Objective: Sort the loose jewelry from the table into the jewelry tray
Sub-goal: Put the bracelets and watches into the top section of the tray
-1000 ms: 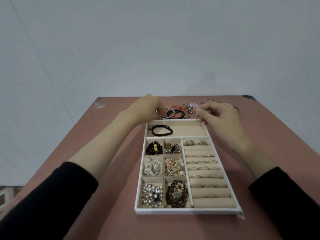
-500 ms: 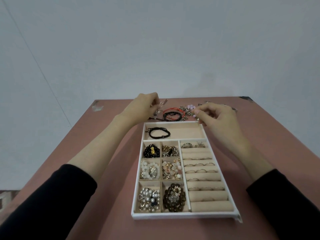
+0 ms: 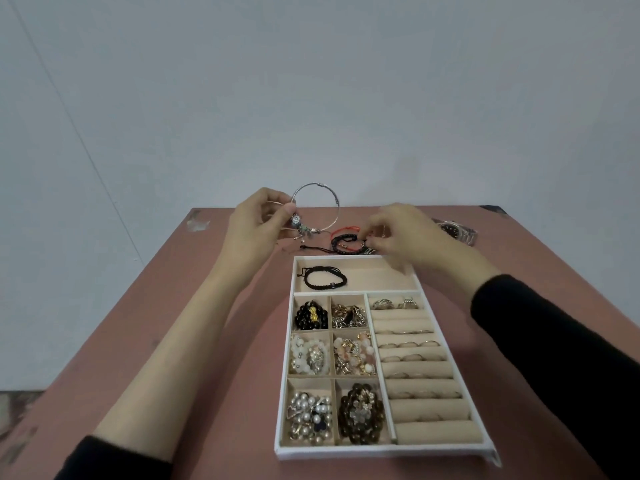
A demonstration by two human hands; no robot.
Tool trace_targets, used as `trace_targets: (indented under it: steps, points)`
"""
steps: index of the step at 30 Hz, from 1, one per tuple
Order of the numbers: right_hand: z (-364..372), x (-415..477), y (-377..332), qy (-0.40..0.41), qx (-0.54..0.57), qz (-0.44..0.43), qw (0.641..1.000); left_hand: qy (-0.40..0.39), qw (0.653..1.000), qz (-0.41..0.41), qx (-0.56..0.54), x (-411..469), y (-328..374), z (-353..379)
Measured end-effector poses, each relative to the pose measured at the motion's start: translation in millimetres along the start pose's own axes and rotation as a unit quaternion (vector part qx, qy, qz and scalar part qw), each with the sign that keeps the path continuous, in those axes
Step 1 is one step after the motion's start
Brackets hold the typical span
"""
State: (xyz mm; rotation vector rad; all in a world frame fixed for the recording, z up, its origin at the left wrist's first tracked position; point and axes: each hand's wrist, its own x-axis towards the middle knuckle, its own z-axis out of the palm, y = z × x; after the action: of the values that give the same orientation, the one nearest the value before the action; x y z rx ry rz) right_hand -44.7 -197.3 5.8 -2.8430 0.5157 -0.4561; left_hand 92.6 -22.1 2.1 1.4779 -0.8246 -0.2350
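The silver bangle (image 3: 317, 211), a thin, hard metal hoop with small charms dangling at its bottom, hangs above the table (image 3: 138, 334), pinched at its 9 o'clock edge by the left hand (image 3: 258, 225). The right hand (image 3: 403, 237) curls its fingertips on the corded bracelets (image 3: 348, 241) at the jewelry tray's (image 3: 381, 453) 12 o'clock; whether it holds one I cannot tell. The dangling charms could snag those soft braided cords and drag them along.
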Motion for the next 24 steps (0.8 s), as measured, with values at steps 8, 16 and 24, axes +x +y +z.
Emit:
trace_targets:
  steps: [8,16,24]
  points:
    - [-1.7,23.2,0.2,-0.123,-0.06,-0.04,0.99,-0.03,0.999,-0.026,-0.003,-5.5,-2.3,-2.4]
    - [1.4,32.2,-4.4,-0.159,-0.013,0.014,0.987,-0.041,0.999,-0.019,0.011,-8.9,-2.0,-0.8]
    - [-2.6,34.5,5.8,0.006,0.137,0.07,0.988,-0.041,0.999,-0.025,0.005,-10.9,-1.6,-2.9]
